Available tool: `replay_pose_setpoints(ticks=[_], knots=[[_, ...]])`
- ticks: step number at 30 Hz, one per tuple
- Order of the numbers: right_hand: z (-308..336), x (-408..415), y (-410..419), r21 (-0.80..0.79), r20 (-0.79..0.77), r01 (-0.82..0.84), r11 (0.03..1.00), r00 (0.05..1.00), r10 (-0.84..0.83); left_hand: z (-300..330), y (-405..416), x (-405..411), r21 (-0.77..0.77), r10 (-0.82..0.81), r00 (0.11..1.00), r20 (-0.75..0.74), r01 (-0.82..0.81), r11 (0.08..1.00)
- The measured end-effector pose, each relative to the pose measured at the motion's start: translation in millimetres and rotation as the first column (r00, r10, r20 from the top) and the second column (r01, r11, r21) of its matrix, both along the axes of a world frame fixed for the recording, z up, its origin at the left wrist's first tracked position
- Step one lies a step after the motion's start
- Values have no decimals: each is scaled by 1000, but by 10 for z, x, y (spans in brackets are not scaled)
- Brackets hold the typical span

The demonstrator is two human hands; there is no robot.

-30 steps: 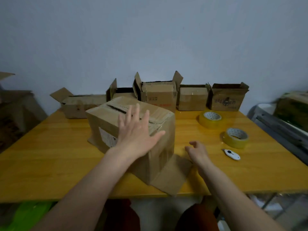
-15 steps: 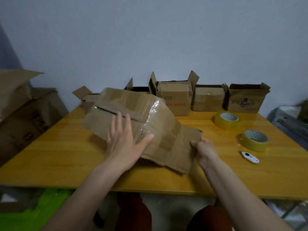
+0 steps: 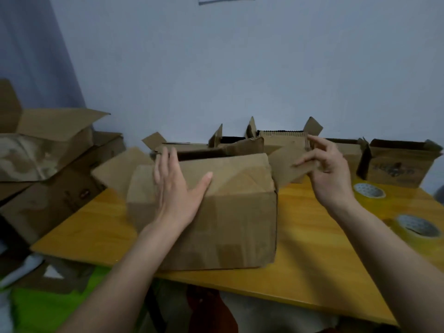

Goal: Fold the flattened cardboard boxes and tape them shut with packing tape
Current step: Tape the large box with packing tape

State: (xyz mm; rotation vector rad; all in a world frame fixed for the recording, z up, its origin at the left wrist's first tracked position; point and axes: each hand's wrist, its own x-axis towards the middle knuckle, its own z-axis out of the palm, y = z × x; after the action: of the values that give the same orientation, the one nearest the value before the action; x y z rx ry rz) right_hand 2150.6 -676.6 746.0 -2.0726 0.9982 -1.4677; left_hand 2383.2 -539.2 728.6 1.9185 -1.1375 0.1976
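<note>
At nine o'clock, off the table's left edge, a heap of big cardboard boxes [image 3: 48,150] sits with flaps hanging open, and below it at seven o'clock a green sheet [image 3: 36,308] lies on the floor, blurred. The wooden table [image 3: 312,260] fills the lower middle of the view.

At the centre stands the box being folded [image 3: 235,219], upright on the table close to its near edge, its top open toward twelve o'clock with a dark gap showing along the back rim. The left hand [image 3: 175,188] lies flat against the box's near top edge, at about ten o'clock from the box's middle; its fingers [image 3: 164,162] are straight and released, reaching over the rim, with the thumb spread to the right across the cardboard.

At about two o'clock from the box's middle, the right hand [image 3: 329,169] is raised above the table, gripping the right-hand flap [image 3: 286,164] of the same box; the thumb and curled fingers pinch the flap's outer edge, and the flap stands tilted up and outward.

Behind, at twelve o'clock along the wall, a row of small open boxes [image 3: 394,164] runs across the back of the table. At three to four o'clock two rolls of packing tape [image 3: 416,227] lie flat on the table, one nearer the wall, one nearer the person.
</note>
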Motion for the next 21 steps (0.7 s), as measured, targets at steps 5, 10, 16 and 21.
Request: replay_pose_setpoints(ticks=[5, 10, 16, 21], knots=[[-410, -12, 165, 296, 274, 16, 955, 956, -101, -386, 114, -88, 29, 20, 958, 285, -30, 999], [-862, 38, 509, 563, 369, -203, 801, 929, -24, -801, 419, -206, -323, 214, 971, -108, -238, 916], [-845, 379, 756, 488, 59, -277, 828, 957, 285, -870, 500, 58, -243, 96, 789, -607, -298, 923], [-760, 837, 587, 363, -119, -305, 881, 922, 368, -699, 581, 951, -145, 100, 751, -653, -254, 956]])
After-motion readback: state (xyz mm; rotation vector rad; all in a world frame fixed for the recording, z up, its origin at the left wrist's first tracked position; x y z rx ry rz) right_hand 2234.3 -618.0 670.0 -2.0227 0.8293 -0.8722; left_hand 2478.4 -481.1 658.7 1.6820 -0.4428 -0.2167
